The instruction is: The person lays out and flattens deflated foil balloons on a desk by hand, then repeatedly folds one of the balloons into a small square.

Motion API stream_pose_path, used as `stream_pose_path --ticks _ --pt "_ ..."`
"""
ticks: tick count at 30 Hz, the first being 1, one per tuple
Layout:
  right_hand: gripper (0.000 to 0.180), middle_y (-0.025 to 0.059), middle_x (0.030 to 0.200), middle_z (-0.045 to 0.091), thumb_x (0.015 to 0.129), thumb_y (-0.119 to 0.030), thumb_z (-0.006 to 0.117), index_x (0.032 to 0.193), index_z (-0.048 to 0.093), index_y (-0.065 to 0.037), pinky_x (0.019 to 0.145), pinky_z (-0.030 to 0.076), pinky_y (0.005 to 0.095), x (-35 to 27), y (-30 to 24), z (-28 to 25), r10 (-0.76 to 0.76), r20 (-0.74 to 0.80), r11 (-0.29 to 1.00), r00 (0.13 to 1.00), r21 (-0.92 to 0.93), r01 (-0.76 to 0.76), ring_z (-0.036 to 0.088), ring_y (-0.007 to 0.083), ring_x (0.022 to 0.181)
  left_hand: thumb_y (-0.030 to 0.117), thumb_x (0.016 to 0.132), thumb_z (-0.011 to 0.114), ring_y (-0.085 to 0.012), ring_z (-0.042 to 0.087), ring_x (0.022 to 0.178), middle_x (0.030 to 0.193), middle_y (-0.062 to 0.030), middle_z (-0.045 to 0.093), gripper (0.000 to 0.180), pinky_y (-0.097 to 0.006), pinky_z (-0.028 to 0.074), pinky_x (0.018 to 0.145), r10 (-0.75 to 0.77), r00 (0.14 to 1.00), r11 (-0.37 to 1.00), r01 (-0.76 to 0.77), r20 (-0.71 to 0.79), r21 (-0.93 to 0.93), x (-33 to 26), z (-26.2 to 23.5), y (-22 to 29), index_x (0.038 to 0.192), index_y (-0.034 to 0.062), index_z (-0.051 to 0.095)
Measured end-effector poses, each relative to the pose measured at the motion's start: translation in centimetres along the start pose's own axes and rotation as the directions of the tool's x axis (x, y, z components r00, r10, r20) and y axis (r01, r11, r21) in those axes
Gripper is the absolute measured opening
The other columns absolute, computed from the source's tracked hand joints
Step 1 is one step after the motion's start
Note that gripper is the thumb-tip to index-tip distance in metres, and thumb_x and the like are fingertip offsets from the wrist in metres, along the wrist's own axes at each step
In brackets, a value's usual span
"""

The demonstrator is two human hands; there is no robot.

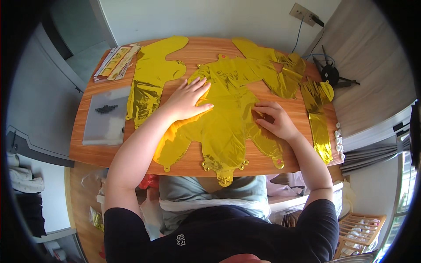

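A stack of flat, uninflated gold foil balloons (228, 127) lies in the middle of the wooden table (87, 153). My left hand (187, 97) rests flat on its upper left part, fingers spread. My right hand (274, 119) sits at the stack's right side, fingertips pinching the foil edge. Another gold foil balloon (151, 81) lies to the left of my left hand. More gold foil pieces (280, 72) lie at the back right, and a long one (320, 125) runs down the right edge.
A clear plastic bag (105, 116) with small dark parts lies at the table's left. Flat packets (116, 61) sit at the back left corner. A black stand with a cable (330, 74) is at the right, below a wall socket (302, 12).
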State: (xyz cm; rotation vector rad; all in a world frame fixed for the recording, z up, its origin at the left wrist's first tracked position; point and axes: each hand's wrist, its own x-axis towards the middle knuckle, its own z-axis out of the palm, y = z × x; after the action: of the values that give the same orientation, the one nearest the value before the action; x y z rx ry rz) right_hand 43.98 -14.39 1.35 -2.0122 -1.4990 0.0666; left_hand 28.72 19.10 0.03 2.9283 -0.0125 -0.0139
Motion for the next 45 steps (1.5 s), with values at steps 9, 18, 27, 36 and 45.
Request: stream_pose_path --ticks 9,18,27,36,45 --pt "0.036 0.0108 0.132 0.065 0.096 -0.008 0.070 0.131 0.066 -0.001 0.106 0.047 0.0338 0.4 1.3 -1.3 0.254 0.110 0.872 0.961 0.405 -0.277 0.061 0.0215 0.123 0.067 0.102 0.044 -0.0272 0.011 0.160 0.173 -0.0133 0.016 0.089 -0.048 0.009 0.131 0.002 1.000 1.000 -0.002 0.010 0.016 0.1 -0.2 0.2 0.165 0.0096 0.019" --pt "0.048 0.0130 0.126 0.070 0.093 -0.033 0.075 0.132 0.068 -0.005 0.101 0.051 0.0371 12.9 5.4 -3.6 0.289 0.034 0.957 0.957 -0.045 -0.287 0.065 0.0252 0.117 0.065 0.101 0.048 -0.0283 0.015 0.160 0.172 -0.0144 0.020 0.088 -0.048 0.011 0.130 0.013 1.000 1.000 -0.013 -0.021 -0.007 -0.3 -0.2 -0.2 0.164 0.0083 0.023" --pt "0.075 0.0164 0.126 0.068 0.074 -0.045 0.086 0.134 0.064 -0.007 0.100 0.051 0.0405 22.5 11.6 -2.1 0.401 0.209 0.906 0.892 -0.235 -0.352 0.064 0.0304 0.119 0.062 0.100 0.051 -0.0301 0.018 0.159 0.170 -0.0165 0.024 0.087 -0.049 0.015 0.129 0.041 0.997 0.999 -0.042 -0.058 -0.009 0.0 -0.1 0.1 0.162 0.0060 0.028" --pt "0.071 0.0138 0.122 0.067 0.073 -0.038 0.090 0.132 0.064 -0.008 0.097 0.051 0.0395 26.0 12.8 -1.7 0.473 0.337 0.873 0.814 -0.307 -0.380 0.063 0.0276 0.115 0.062 0.100 0.051 -0.0310 0.020 0.158 0.169 -0.0179 0.027 0.086 -0.049 0.015 0.128 0.030 0.997 0.999 -0.032 -0.078 -0.019 -0.4 0.1 -0.2 0.161 0.0052 0.031" --pt "0.057 0.0103 0.112 0.072 0.077 -0.044 0.086 0.115 0.072 -0.004 0.097 0.050 0.0386 27.4 12.9 -1.9 0.479 0.439 0.855 0.760 -0.430 -0.291 0.066 0.0265 0.111 0.065 0.099 0.050 -0.0319 0.021 0.158 0.169 -0.0178 0.027 0.088 -0.050 0.015 0.128 0.038 0.995 0.999 -0.040 -0.089 -0.014 -0.4 0.5 -0.6 0.162 0.0057 0.030"
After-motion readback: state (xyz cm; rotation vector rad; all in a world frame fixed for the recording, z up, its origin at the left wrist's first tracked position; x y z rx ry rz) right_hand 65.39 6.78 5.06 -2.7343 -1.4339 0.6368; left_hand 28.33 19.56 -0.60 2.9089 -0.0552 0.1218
